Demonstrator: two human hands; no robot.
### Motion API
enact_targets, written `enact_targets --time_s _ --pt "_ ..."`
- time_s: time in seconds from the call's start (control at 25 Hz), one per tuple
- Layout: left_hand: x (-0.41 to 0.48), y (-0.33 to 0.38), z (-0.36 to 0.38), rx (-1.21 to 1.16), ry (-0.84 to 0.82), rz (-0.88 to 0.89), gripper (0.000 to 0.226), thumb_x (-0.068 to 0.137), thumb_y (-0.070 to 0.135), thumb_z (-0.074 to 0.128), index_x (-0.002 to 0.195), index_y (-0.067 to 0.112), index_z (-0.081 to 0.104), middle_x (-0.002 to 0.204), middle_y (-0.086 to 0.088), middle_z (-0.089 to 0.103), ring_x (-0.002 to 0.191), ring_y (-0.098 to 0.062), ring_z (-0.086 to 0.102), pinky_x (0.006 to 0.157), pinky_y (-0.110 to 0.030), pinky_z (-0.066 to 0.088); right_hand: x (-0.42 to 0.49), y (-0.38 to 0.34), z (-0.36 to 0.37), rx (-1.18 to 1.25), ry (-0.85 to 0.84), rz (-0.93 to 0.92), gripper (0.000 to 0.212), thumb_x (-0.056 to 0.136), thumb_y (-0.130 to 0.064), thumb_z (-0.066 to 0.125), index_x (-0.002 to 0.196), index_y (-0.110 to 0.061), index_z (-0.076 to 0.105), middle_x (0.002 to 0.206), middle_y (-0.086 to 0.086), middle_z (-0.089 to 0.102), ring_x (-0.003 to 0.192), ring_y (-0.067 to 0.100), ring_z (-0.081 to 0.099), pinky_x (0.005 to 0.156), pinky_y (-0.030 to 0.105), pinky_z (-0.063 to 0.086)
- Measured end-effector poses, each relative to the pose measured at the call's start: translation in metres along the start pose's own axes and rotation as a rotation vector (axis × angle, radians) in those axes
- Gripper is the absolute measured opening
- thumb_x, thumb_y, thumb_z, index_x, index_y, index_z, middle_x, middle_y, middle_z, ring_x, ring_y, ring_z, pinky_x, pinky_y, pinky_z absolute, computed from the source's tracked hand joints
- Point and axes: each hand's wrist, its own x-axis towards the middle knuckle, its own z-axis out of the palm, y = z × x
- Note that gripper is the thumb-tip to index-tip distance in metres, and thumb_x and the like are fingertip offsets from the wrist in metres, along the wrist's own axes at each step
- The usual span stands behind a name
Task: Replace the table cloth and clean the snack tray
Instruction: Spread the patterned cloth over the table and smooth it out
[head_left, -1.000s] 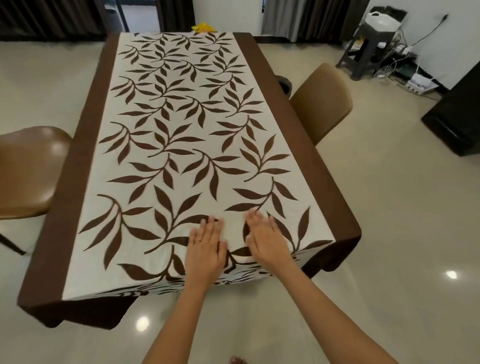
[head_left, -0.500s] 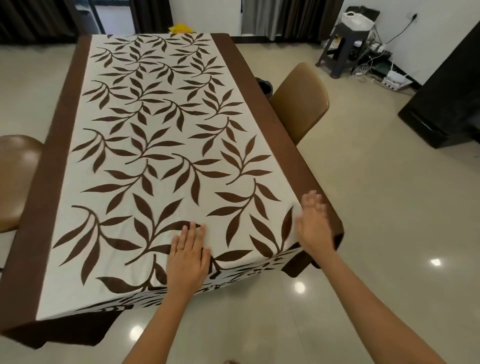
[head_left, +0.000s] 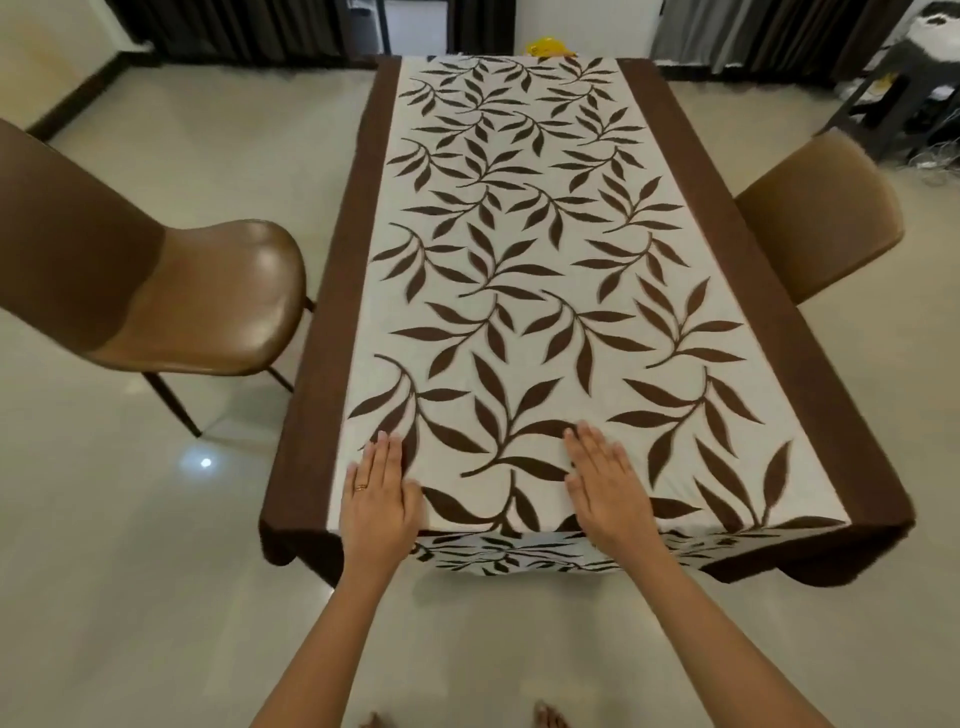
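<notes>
On the table, the leaf-print cloth (head_left: 519, 312) lies under both flat, released hands, left (head_left: 379, 499) and right (head_left: 608, 488).

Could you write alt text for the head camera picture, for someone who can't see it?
A person's left hand and right hand lie flat on the near end of a white, brown-leafed table cloth with brown borders, which hangs over the near edge. The left chair and the right chair, both brown, stand beside it on a pale floor.

no legible txt, labels, nos. anywhere
</notes>
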Motion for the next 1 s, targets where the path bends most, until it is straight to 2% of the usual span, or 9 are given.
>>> enact_targets --time_s 0.12,0.24,0.36,0.44,0.56,0.68,0.76,0.84,1.0 --pt "0.005 -0.063 -0.024 0.008 0.001 -0.075 0.062 0.095 0.039 0.021 0.152 0.013 0.023 0.158 -0.004 0.023 0.147 -0.017 0.015 0.12 -0.037 0.007 0.001 -0.007 -0.001 -0.005 -0.029 0.015 0.059 0.099 -0.046 0.007 0.153 -0.021 0.012 0.161 -0.004 0.006 0.147 0.005 -0.004 0.12 0.03 -0.004" --pt "0.014 -0.104 -0.043 -0.07 -0.071 -0.029 0.063 0.096 0.04 0.017 0.152 0.013 0.018 0.159 -0.003 0.017 0.146 -0.013 0.007 0.119 -0.032 0.001 -0.002 -0.004 -0.005 0.001 -0.054 0.023 0.069 0.095 -0.056 -0.004 0.152 -0.021 0.012 0.161 -0.002 0.006 0.147 0.004 -0.006 0.12 0.029 -0.005" --pt "0.024 -0.123 -0.057 -0.125 -0.176 0.075 0.059 0.1 0.035 0.022 0.153 0.013 0.01 0.16 -0.003 0.008 0.147 -0.015 -0.001 0.116 -0.029 -0.01 0.005 -0.032 -0.01 -0.014 -0.071 0.153 0.077 0.091 -0.06 -0.003 0.153 -0.016 0.009 0.161 0.005 0.004 0.147 0.013 -0.009 0.121 0.04 -0.001" --pt "0.026 -0.127 -0.062 -0.107 -0.192 0.165 0.054 0.103 0.03 0.027 0.153 0.014 0.013 0.16 -0.003 0.008 0.148 -0.017 0.002 0.113 -0.026 -0.017 0.022 -0.099 -0.006 0.036 0.062 0.226 0.066 0.096 -0.042 0.019 0.151 -0.006 0.017 0.16 0.014 0.013 0.148 0.023 0.003 0.12 0.048 0.011" --pt "0.037 -0.129 -0.066 -0.068 -0.21 0.257 0.052 0.104 0.033 0.023 0.153 0.019 0.013 0.159 0.002 0.005 0.148 -0.015 0.002 0.109 -0.024 -0.022 0.056 -0.244 0.011 0.256 0.151 0.166 0.057 0.098 -0.013 0.04 0.151 -0.005 0.02 0.159 0.013 0.016 0.148 0.022 0.009 0.12 0.044 0.014" --pt "0.052 -0.139 -0.063 -0.026 -0.243 0.312 0.064 0.093 0.048 0.001 0.152 0.023 0.004 0.154 0.006 -0.009 0.148 -0.016 -0.008 0.109 -0.028 -0.024 0.077 -0.328 0.044 0.272 0.091 0.118 0.057 0.1 -0.032 0.018 0.153 -0.011 0.012 0.16 0.007 0.002 0.148 0.018 -0.003 0.121 0.04 0.003" --pt "0.065 -0.149 -0.06 0.014 -0.266 0.363 0.069 0.089 0.052 -0.005 0.152 0.025 0.001 0.156 0.007 -0.011 0.147 -0.015 -0.013 0.11 -0.03 -0.027 0.079 -0.333 0.067 0.196 0.091 0.144 0.063 0.1 -0.043 0.001 0.152 -0.011 0.017 0.16 0.006 0.007 0.149 0.02 0.004 0.12 0.039 0.001" --pt "0.074 -0.155 -0.06 0.035 -0.271 0.436 0.067 0.091 0.051 -0.001 0.153 0.024 0.003 0.158 0.005 -0.007 0.147 -0.015 -0.013 0.115 -0.034 -0.022 0.074 -0.327 0.078 0.136 0.099 0.142 0.064 0.1 -0.045 -0.002 0.151 -0.012 0.021 0.159 0.006 0.017 0.148 0.019 0.01 0.118 0.039 0.004" --pt "0.091 -0.16 -0.054 0.075 -0.249 0.576 0.062 0.097 0.044 0.021 0.152 0.015 0.017 0.159 -0.004 0.013 0.148 -0.018 0.001 0.117 -0.043 -0.004 0.077 -0.327 0.088 0.083 0.129 0.181 0.06 0.102 -0.044 0.003 0.152 -0.014 0.02 0.159 0.002 0.017 0.148 0.015 0.01 0.117 0.04 0.01"
